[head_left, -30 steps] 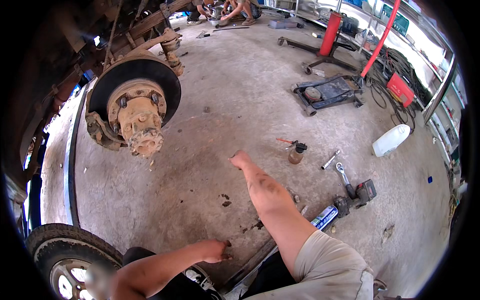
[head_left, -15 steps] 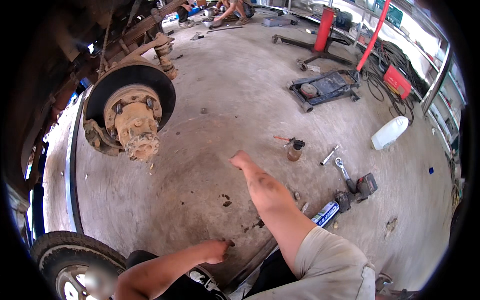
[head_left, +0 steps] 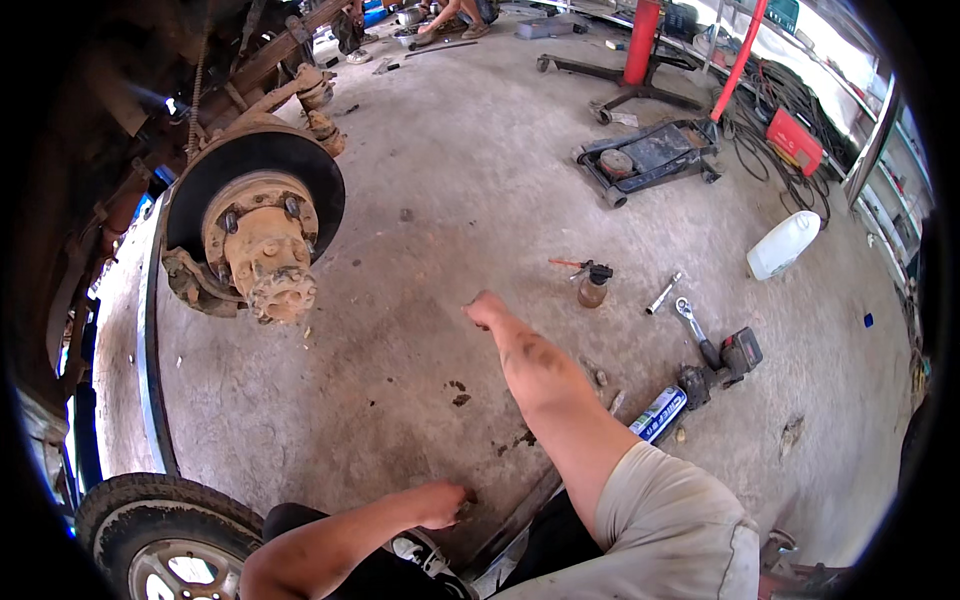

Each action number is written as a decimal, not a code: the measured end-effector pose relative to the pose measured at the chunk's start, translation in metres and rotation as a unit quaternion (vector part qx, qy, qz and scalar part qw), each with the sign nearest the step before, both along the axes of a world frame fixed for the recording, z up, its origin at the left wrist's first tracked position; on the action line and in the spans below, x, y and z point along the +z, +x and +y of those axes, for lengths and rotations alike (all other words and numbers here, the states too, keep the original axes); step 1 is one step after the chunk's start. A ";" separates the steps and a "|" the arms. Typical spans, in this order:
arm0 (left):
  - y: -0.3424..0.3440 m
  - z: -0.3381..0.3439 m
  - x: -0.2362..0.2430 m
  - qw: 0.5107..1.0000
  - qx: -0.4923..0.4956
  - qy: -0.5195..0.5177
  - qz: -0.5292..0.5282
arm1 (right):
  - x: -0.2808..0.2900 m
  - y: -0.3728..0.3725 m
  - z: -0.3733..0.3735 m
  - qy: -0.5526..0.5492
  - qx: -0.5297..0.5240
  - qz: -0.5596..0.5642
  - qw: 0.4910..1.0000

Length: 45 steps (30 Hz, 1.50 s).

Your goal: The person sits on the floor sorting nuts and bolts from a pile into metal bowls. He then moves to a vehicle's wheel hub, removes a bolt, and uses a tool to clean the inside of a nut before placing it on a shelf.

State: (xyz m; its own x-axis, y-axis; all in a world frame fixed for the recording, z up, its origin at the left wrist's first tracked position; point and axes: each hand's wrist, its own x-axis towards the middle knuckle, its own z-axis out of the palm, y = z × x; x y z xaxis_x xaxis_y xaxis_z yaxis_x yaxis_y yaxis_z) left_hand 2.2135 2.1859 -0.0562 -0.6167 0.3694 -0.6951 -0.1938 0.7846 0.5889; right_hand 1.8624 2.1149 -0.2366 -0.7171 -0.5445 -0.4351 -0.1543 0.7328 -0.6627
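Hands first: the left hand (head_left: 440, 503) presses down on the stained grey concrete floor (head_left: 420, 220) low in view, fingers curled, though whether it grips anything cannot be told. The right hand (head_left: 484, 308) reaches out over the floor, loosely closed, holding nothing visible. Beyond it sits a small brown oil can with a red spout (head_left: 592, 285). Farther left, the rusty wheel hub with its dark brake disc (head_left: 262, 235) hangs bare. Right of the arm lie a chrome ratchet wrench (head_left: 693, 322) and a white plastic jug (head_left: 783, 245).
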 end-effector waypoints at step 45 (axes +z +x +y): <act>-0.014 0.021 0.045 0.996 0.052 -0.029 0.060 | 0.274 0.101 0.071 -0.344 0.073 -0.446 0.823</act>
